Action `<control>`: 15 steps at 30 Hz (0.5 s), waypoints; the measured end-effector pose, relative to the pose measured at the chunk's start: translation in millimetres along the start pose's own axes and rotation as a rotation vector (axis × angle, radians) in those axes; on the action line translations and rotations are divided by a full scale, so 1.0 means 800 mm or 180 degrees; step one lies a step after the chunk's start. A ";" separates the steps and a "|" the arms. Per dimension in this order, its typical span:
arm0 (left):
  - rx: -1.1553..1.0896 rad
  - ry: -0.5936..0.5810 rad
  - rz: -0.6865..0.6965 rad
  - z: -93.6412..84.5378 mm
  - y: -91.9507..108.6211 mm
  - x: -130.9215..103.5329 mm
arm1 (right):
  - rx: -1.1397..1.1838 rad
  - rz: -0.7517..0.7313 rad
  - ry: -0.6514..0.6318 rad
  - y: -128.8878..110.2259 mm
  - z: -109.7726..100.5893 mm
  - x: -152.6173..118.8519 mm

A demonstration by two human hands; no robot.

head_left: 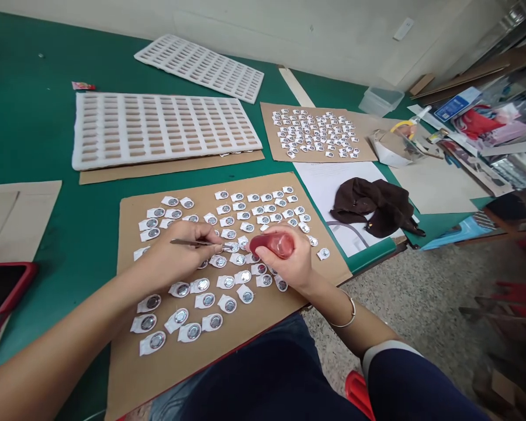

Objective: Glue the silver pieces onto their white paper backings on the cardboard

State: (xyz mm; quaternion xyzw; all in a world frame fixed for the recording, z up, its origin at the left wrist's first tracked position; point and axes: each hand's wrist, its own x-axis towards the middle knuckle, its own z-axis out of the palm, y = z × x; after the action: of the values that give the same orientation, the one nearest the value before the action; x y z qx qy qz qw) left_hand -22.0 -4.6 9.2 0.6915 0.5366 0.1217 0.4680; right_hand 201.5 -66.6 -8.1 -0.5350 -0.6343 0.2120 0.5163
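My left hand [197, 242] pinches a pair of metal tweezers [186, 242], whose tips reach a small round silver piece on a white tab [232, 247]. Closed around a small red squeeze bottle [274, 244], my right hand [291, 260] holds it tilted just right of the tweezer tips. The bottle's nozzle is hard to make out. Both hands are over a brown cardboard sheet [263, 318], where many similar silver pieces on white tabs lie in loose rows. Some of these pieces are hidden under my hands.
White slotted foam trays [166, 126] lie at the back. A second cardboard sheet [274, 153] carries more pieces. To the right are a dark cloth [372, 204], white paper [319, 187] and a clear plastic box [381, 100]. A red-edged tablet [9, 292] sits at the left.
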 end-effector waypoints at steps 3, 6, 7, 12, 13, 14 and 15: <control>0.0015 -0.0014 0.0005 -0.001 0.000 0.000 | -0.0030 -0.0107 -0.0043 0.002 0.001 -0.001; 0.0037 -0.0040 -0.0021 -0.001 0.001 0.000 | -0.0043 -0.0217 -0.0062 0.003 0.001 0.000; 0.0039 -0.0041 -0.0023 -0.001 0.002 0.000 | -0.0053 -0.0226 -0.0065 0.003 0.001 0.000; 0.0034 -0.0021 0.0006 -0.001 0.006 -0.002 | -0.0129 -0.0186 -0.0113 0.005 0.001 0.000; 0.0038 -0.0020 0.0007 -0.002 0.007 -0.002 | -0.0135 -0.0186 -0.0118 0.005 0.002 -0.001; 0.0044 -0.0021 0.0008 -0.002 0.007 -0.002 | -0.0140 -0.0188 -0.0121 0.006 0.002 -0.001; 0.0049 -0.0023 0.0011 -0.002 0.007 -0.002 | -0.0147 -0.0190 -0.0125 0.006 0.002 -0.001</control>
State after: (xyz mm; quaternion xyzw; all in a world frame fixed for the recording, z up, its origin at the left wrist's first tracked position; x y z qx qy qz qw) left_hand -20.2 -5.2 14.6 0.6965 0.5346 0.1159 0.4643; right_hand 202.2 -65.2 -13.2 -0.5233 -0.6647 0.1923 0.4973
